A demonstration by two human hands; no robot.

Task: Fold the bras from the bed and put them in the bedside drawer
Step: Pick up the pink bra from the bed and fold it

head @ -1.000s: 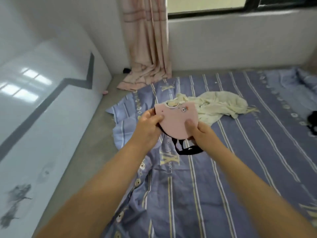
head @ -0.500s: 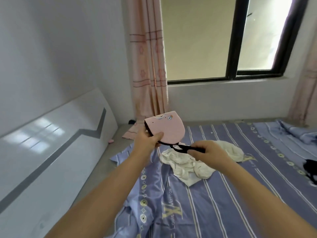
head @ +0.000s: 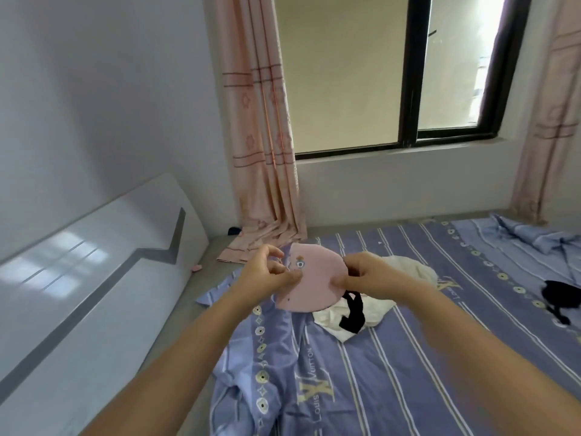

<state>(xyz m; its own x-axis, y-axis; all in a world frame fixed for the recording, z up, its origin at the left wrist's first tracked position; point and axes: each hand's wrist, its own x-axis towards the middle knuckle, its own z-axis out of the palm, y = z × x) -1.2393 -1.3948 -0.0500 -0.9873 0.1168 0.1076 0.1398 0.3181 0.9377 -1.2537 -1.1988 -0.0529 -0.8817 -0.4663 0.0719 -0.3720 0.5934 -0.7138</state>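
A pink bra, folded cup on cup, hangs in the air above the bed between both my hands. My left hand pinches its left edge. My right hand grips its right edge, and the black strap dangles below that hand. A cream garment lies crumpled on the bed behind the bra. A black garment lies at the bed's right side. No drawer is in view.
The bed has a purple striped sheet, rumpled at its left edge. A white headboard runs along the left wall. Pink curtains hang by the window and pool on the grey floor.
My right hand has moved from the black strap up to the bra's right edge. The bra has dropped lower, and the strap now hangs free.
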